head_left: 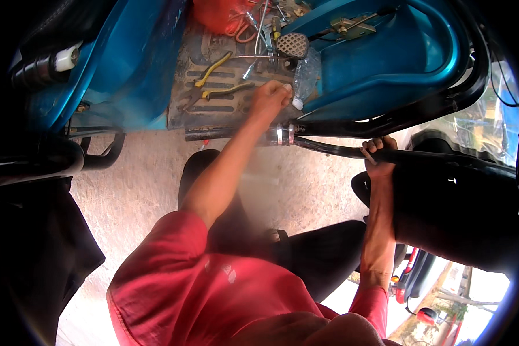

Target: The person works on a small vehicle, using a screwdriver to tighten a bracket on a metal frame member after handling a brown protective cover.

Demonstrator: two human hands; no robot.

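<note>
Clenching the right hand [379, 157] around the black tube [334, 149], to the right of the shiny clamp [279, 136] and below the blue bodywork [409, 52]. Curling the left hand [270, 99] over the floorboard [222, 118], just beside the cap end of the clear bottle [307, 72] — cannot tell whether pinching anything.

Probably dealing with stiff, fairly heavy metal here: likely not flexing under a bare palm, perhaps feeling smooth and a little slick, hardly being fragile. Best taking hold with a full wrap on the bare stretch between the clamp and the black panel [461, 207], avoiding the clamp's edges.

Running close beneath a thicker black rail [398, 122], so offering little room upward. Narrowing further at the right, above that broad panel. Finding more open room below, over the pale ground [305, 190], ahead of the dark-trousered legs [328, 245]. Toward the left, reaching near opened pliers [228, 91] and loose metal tools [266, 37] — calling for care around hard points.
</note>
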